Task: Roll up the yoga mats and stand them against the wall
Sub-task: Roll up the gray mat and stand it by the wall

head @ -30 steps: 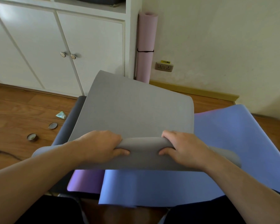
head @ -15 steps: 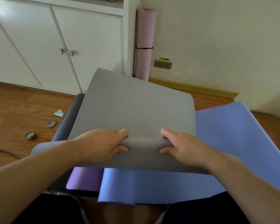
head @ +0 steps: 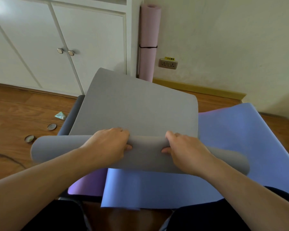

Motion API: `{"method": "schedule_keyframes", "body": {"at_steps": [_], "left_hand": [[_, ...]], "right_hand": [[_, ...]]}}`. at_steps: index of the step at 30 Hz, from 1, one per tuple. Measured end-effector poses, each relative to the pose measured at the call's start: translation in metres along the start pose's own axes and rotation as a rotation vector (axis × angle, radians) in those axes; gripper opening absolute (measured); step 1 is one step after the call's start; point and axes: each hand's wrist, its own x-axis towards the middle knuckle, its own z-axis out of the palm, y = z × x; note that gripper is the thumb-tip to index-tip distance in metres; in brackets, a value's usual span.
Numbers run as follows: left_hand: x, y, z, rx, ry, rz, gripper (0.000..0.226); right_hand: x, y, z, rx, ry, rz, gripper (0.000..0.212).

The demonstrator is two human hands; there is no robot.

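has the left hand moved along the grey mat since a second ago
Cannot tell. The left hand still grips the grey mat's rolled edge; any shift against the cabinet knobs matches the camera tilting.

- Left hand [head: 110, 144] and right hand [head: 187, 150]: bare, no rings or gloves.
- Forearms: bare, no sleeves or watch.
- Dark garment [head: 215, 220] at 6 o'clock, covering both legs.

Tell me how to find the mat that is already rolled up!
Look at the white cabinet at the back of the room, then at the corner where its right side meets the cream wall. The pink rolled mat stands upright there, just left of the wall socket. It is the only mat standing up, with a thin black band around its middle.
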Motion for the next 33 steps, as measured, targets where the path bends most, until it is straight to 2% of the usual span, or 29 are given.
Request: {"method": "schedule_keyframes", "body": {"at_steps": [5,8,10,13,17,21,27,31,33], "left_hand": [[-0.003,-0.003,0.001,0.031,-0.062,0.059,0.027],[-0.006,-0.003,0.000,0.028,-0.100,0.066,0.038],[-0.008,-0.001,0.000,0.022,-0.126,0.075,0.044],[-0.008,0.001,0.003,0.040,-0.133,0.085,0.041],[-0.008,0.000,0.000,0.054,-0.137,0.079,0.036],[-0.007,-0.003,0.002,-0.024,-0.148,0.056,0.031],[0.001,-0.005,0.001,-0.075,-0.048,-0.002,0.038],[0.001,-0.006,-0.010,-0.095,0.055,0.020,0.038],[0.001,-0.003,-0.011,-0.049,0.091,0.029,0.034]], "right_hand": [[0.001,0.005,-0.003,0.063,-0.042,-0.035,0.037],[0.001,0.006,-0.006,0.083,-0.077,-0.070,0.045],[0.001,0.009,-0.005,0.133,-0.104,-0.080,0.043],[0.000,0.012,-0.002,0.188,-0.112,-0.096,0.037],[-0.001,0.012,0.001,0.178,-0.038,-0.134,0.037],[0.001,0.009,0.002,0.148,0.018,-0.119,0.036],[0.006,0.007,-0.001,0.134,0.064,-0.024,0.028],[0.003,0.008,-0.004,0.157,0.120,-0.046,0.025],[0.003,0.006,-0.004,0.086,0.126,-0.069,0.022]]}}
